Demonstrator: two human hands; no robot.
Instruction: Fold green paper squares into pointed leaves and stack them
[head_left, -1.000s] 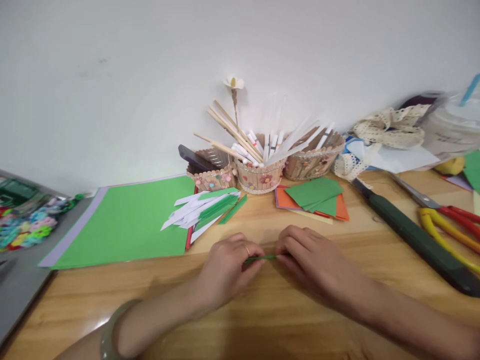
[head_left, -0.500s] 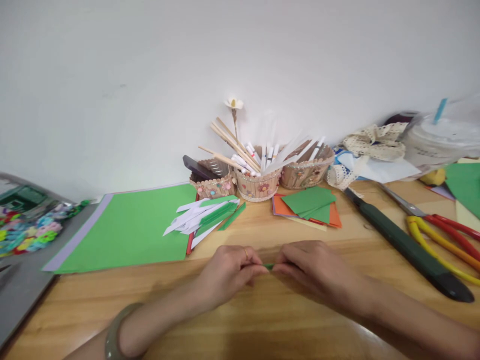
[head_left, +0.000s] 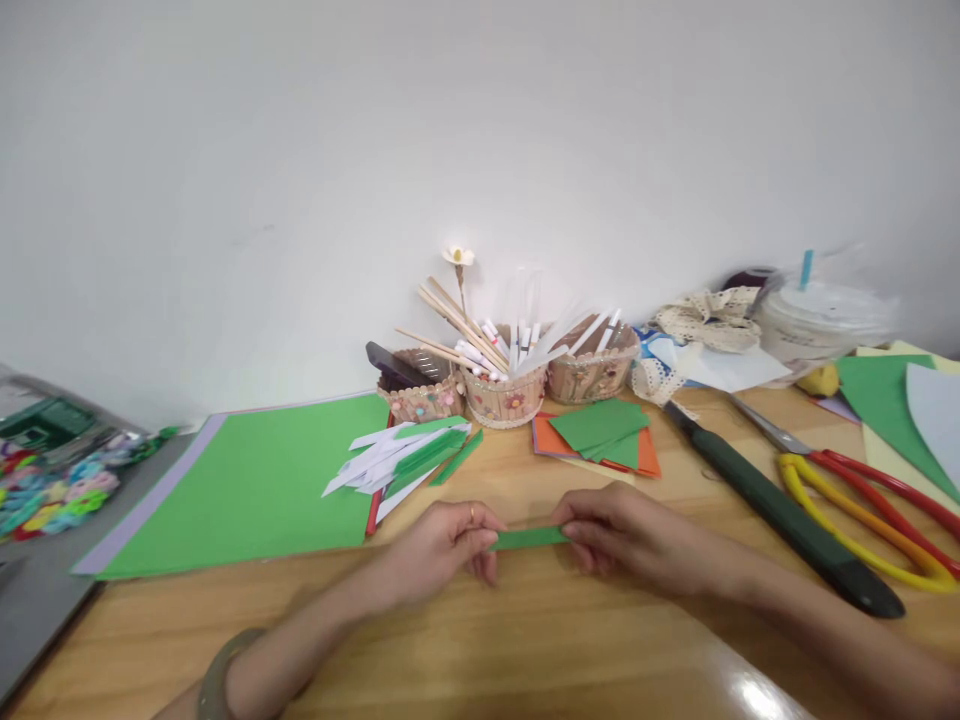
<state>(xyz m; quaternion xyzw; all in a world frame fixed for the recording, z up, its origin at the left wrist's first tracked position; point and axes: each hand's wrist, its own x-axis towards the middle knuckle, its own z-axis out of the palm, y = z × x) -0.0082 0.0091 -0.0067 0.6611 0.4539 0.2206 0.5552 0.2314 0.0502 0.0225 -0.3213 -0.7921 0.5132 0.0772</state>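
Observation:
A narrow folded strip of green paper (head_left: 529, 537) lies flat just above the wooden table (head_left: 540, 640), held at both ends. My left hand (head_left: 444, 548), with a ring on one finger, pinches its left end. My right hand (head_left: 630, 535) pinches its right end. Both hands have their fingers closed on the strip. A pile of cut green and white strips (head_left: 401, 455) lies just behind my left hand.
A large green sheet (head_left: 247, 485) lies at the left. Three small stick baskets (head_left: 510, 385) with pens and sticks stand at the wall. Green and orange squares (head_left: 600, 435) lie behind. A dark utility knife (head_left: 780, 510) and red-yellow scissors (head_left: 862, 490) lie at the right.
The strip now shows as a wider flat band between my hands, which have moved slightly apart. The camera has tilted up, so everything sits lower in view.

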